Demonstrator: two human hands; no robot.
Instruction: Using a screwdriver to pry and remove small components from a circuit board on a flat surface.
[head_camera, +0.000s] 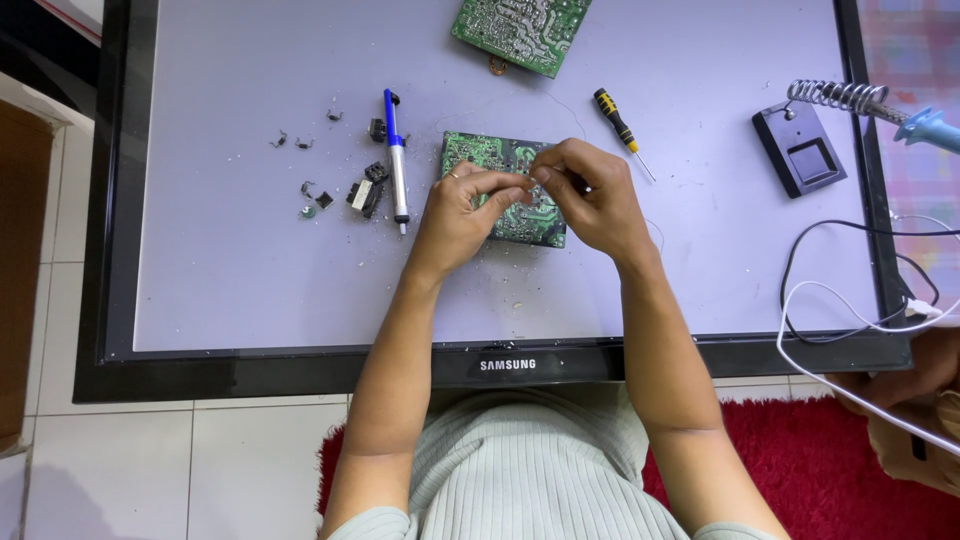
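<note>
Left hand (462, 208) and right hand (588, 192) meet fingertip to fingertip over the green circuit board (503, 186) lying flat on the bench (230, 270), pinching something too small to identify. Board judged light, stiff, fragile; best gripped by its edges. Blue desoldering pump (396, 160) left of hands, screwdriver (622, 130) just right. Forearms converge, wrists raised.

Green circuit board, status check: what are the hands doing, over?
Left hand and right hand pinch something tiny, fingertips together. Green circuit board lies beneath. Nothing blocking.
</note>
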